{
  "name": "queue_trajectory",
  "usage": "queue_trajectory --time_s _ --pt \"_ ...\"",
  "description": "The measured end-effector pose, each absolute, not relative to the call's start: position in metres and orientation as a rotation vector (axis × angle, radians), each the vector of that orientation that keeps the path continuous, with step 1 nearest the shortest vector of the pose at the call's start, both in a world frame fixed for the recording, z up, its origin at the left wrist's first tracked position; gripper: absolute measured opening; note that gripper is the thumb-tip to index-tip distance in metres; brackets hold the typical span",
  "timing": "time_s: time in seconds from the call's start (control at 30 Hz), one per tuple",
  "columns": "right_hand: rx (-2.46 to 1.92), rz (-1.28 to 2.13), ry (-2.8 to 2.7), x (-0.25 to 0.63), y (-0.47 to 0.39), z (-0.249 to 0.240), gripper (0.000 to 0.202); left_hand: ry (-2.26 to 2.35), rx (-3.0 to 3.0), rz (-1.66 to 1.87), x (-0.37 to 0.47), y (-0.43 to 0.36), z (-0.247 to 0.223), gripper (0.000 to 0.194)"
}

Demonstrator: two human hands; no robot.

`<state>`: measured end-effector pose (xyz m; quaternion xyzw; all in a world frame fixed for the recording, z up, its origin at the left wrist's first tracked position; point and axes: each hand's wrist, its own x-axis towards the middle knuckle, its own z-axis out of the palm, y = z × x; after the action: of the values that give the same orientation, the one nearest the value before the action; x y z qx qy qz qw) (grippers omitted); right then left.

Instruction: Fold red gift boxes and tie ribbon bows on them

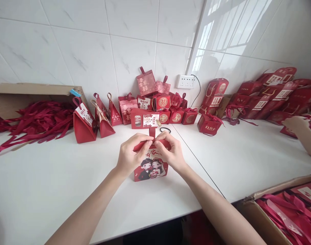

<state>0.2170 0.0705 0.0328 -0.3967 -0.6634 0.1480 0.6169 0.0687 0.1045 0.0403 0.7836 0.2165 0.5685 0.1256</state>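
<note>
Nearest, at the lower right, an open cardboard carton (279,186) holds crimson ribbons (285,217) and red printed pieces. On the white tabletop (68,190), directly before the person, a red wedding gift box (150,172) stands upright, its cartoon couple facing the wearer. The left hand (131,149) and right hand (174,149) meet at its top edge, thumbs in front, each hand's fingertips pinched together on the folded rim just below the ribbon loop (152,132). The step in hand looks like pressing or aligning that top closure; the next move seems to call for an even pinch, with the loop kept upright and centred. Just beyond lie a black ring (165,130) and a red box with a window (137,119). At the far right, another person's hand (297,124) is among red boxes; its grip cannot be told. Behind, a white power strip (185,81) sits against the tiled wall (79,41).
</note>
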Motion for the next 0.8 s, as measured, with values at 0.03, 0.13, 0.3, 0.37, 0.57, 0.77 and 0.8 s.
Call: queue_trajectory --time_s 0.03,0.13,0.3,0.37,0.57,0.77,0.8 --pt "-0.912 0.335 -1.529 0.2169 0.0703 0.0326 0.013 0.643 2.278 1.652 0.0684 0.1045 0.0402 0.011" --pt "-0.919 0.330 -1.518 0.2155 0.0701 0.0319 0.012 0.611 2.287 1.648 0.0679 0.1048 0.0405 0.012" --pt "-0.916 0.369 -1.469 0.2132 0.0698 0.0317 0.014 0.553 2.264 1.612 0.0689 0.1038 0.0434 0.015" --pt "-0.907 0.376 -1.471 0.2133 0.0698 0.0316 0.014 0.586 2.209 1.579 0.0686 0.1030 0.0447 0.015" --pt "-0.883 0.386 -1.510 0.2162 0.0703 0.0302 0.010 0.545 2.134 1.447 0.0627 0.1036 0.0453 0.023" --pt "-0.897 0.381 -1.531 0.2166 0.0707 0.0304 0.009 0.588 2.096 1.424 0.0630 0.1039 0.0453 0.023" --pt "-0.908 0.378 -1.530 0.2166 0.0706 0.0305 0.009 0.587 2.088 1.420 0.0633 0.1036 0.0455 0.023"
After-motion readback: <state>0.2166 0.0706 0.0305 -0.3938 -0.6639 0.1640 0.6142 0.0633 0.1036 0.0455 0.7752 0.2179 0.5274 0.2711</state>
